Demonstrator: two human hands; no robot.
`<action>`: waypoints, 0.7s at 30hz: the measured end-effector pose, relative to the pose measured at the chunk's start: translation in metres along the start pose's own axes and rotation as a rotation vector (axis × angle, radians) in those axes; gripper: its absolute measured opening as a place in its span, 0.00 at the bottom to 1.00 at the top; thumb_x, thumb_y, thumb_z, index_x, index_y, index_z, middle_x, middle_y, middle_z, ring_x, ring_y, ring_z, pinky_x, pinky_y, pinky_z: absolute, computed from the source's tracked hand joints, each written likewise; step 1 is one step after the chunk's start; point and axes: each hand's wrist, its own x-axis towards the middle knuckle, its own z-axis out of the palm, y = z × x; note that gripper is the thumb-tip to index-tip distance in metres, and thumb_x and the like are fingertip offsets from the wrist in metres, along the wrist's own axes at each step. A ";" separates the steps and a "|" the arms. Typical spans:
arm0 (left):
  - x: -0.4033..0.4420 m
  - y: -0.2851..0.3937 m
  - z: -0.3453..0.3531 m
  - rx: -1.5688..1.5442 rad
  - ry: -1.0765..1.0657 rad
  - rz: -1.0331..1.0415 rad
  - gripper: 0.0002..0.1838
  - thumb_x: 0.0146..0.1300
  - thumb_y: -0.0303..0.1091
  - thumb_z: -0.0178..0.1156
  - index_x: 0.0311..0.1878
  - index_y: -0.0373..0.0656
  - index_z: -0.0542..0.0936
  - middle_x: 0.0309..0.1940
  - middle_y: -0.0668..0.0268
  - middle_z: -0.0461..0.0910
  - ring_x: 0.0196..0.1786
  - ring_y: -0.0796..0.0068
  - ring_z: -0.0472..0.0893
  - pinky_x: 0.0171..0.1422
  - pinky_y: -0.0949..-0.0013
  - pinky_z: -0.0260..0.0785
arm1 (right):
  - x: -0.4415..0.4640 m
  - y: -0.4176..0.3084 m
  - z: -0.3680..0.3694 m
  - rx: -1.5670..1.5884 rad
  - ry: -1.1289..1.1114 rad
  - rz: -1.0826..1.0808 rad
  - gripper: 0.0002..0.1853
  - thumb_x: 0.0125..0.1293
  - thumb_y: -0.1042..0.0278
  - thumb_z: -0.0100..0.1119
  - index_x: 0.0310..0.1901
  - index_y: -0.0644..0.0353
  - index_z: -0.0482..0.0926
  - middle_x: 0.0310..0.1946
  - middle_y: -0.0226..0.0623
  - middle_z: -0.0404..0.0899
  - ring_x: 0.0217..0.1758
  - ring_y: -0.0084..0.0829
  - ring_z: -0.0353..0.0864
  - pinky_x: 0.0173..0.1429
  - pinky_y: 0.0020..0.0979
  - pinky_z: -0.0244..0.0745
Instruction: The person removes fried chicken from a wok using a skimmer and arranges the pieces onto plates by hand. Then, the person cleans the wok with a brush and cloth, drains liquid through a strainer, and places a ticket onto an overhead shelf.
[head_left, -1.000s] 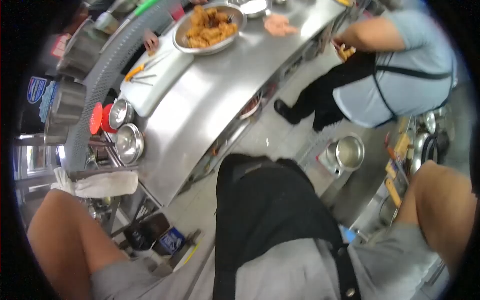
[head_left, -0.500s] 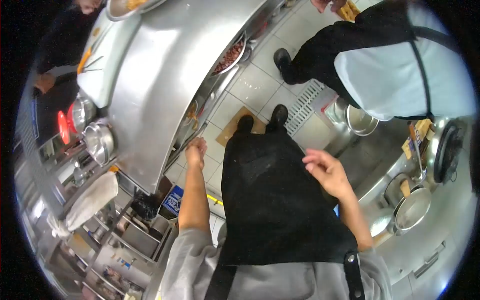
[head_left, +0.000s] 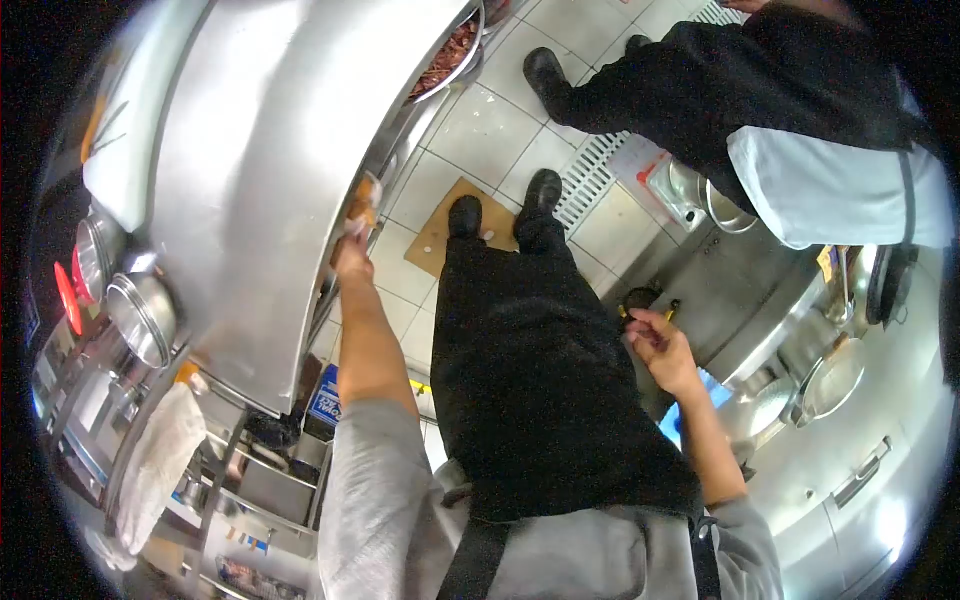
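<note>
My left hand [head_left: 352,258] reaches to the edge of the steel table. Its fingers close on the near end of a small bowl [head_left: 367,202] with orange-brown food in it, just below the tabletop. The fingertips are partly hidden by the bowl and the table edge. In front of my black apron [head_left: 540,390], to the right, my right hand [head_left: 665,352] hangs in the air. Its fingers are loosely curled and slightly apart, and I see nothing in them.
The steel table [head_left: 260,200] fills the left side. Under its far edge sits a pan of dark red chopped food [head_left: 450,60]. A co-worker in black with a pale blue apron [head_left: 820,185] stands at right. Cardboard [head_left: 440,250] lies under my shoes. Strainers [head_left: 835,380] rest at lower right.
My left hand has moved forward to the small bowl and closed on it. My right hand has dropped lower with its fingers more curled. The view has shifted, and the co-worker has moved.
</note>
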 end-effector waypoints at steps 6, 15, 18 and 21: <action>-0.193 0.097 0.086 -0.119 -0.159 0.102 0.16 0.66 0.18 0.51 0.57 0.31 0.77 0.48 0.59 0.82 0.47 0.69 0.84 0.52 0.68 0.80 | 0.008 -0.052 0.054 -0.123 0.068 -0.346 0.16 0.66 0.69 0.65 0.55 0.59 0.82 0.42 0.40 0.83 0.42 0.30 0.84 0.49 0.30 0.79; -0.348 0.181 0.151 0.335 -0.673 0.243 0.20 0.65 0.21 0.51 0.59 0.31 0.78 0.49 0.58 0.84 0.50 0.71 0.83 0.56 0.69 0.75 | 0.034 -0.127 0.052 -0.517 0.415 -0.623 0.18 0.58 0.57 0.68 0.44 0.61 0.86 0.37 0.44 0.82 0.46 0.46 0.83 0.56 0.45 0.76; -0.373 0.170 0.173 0.265 -0.677 0.287 0.18 0.66 0.22 0.53 0.59 0.32 0.78 0.39 0.61 0.85 0.39 0.77 0.83 0.45 0.71 0.76 | 0.031 -0.127 0.038 -0.608 0.441 -0.612 0.20 0.56 0.52 0.69 0.42 0.60 0.87 0.37 0.45 0.83 0.47 0.47 0.82 0.58 0.48 0.73; -0.395 0.179 0.184 0.500 -0.622 0.439 0.18 0.65 0.26 0.56 0.58 0.34 0.79 0.33 0.60 0.85 0.35 0.78 0.82 0.43 0.71 0.75 | 0.026 -0.121 0.027 -0.551 0.440 -0.603 0.20 0.52 0.52 0.72 0.39 0.60 0.86 0.38 0.44 0.83 0.48 0.45 0.82 0.54 0.45 0.75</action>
